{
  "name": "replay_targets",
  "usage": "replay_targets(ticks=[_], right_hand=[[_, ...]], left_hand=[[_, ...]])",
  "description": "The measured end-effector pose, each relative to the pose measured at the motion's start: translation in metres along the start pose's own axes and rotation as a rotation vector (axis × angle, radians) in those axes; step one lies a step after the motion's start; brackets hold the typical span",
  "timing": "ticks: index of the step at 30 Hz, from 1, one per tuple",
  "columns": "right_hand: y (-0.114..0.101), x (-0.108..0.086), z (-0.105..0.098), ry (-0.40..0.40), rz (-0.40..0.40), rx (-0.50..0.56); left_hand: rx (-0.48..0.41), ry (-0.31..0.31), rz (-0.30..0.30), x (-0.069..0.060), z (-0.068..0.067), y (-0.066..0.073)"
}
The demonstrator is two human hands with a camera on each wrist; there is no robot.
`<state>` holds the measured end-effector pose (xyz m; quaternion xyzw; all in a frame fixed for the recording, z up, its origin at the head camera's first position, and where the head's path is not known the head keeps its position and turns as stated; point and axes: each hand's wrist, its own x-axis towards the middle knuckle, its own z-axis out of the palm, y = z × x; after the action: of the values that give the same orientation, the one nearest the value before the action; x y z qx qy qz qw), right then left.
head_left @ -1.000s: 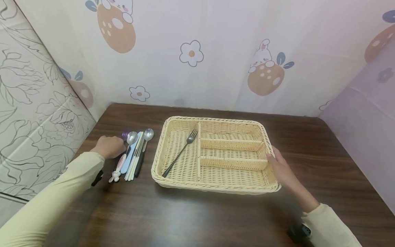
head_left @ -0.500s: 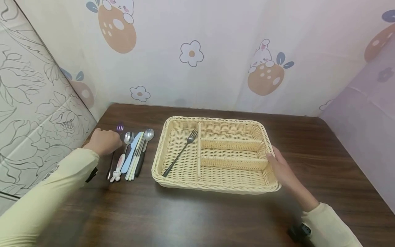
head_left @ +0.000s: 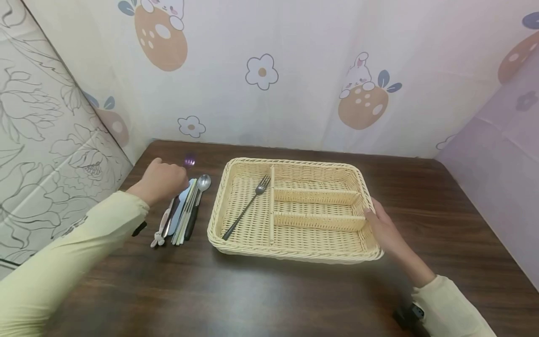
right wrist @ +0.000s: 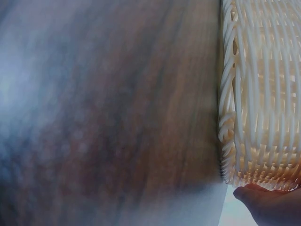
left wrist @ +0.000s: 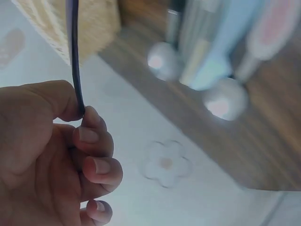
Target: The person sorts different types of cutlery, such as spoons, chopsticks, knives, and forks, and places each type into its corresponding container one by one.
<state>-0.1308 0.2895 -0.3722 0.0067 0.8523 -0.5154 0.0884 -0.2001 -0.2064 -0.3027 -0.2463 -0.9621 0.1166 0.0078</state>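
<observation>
At left wrist only, fork handle (left wrist: 74, 56), pinched

We are probably in a home, though little shows: bunny-print cloth (head_left: 303, 107) at twelve o'clock, floral cloth (head_left: 46, 126) at nine, wooden table (head_left: 252, 295) at six bearing a wicker basket (head_left: 316, 239).

The basket (head_left: 294, 255) is in the middle of the table (head_left: 269, 304), with a cloth wall (head_left: 303, 117) behind. In its big left part a fork (head_left: 244, 213) lies slanted, prongs near the divider (head_left: 271, 229). Three long parts sit right of that, one behind another. Left of the basket, going away from it, come a spoon (head_left: 204, 182), chopsticks (head_left: 182, 224), a knife (head_left: 177, 215) and a second spoon (left wrist: 225, 100). The left hand (head_left: 163, 180) holds a second fork (left wrist: 74, 56) above these, and the right hand (head_left: 382, 229) is at the basket's right end.
</observation>
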Motion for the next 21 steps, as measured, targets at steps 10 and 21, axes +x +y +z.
replay_targets(ticks=[10,21], right_hand=[[-0.001,-0.001,0.0,0.003,0.006,-0.041],[0.001,0.001,0.0,0.001,0.016,0.001]], left_hand=[[0.118,0.041,0.133,0.023,-0.019,0.045],[0.158,0.053,0.234,0.05,-0.038,0.081]])
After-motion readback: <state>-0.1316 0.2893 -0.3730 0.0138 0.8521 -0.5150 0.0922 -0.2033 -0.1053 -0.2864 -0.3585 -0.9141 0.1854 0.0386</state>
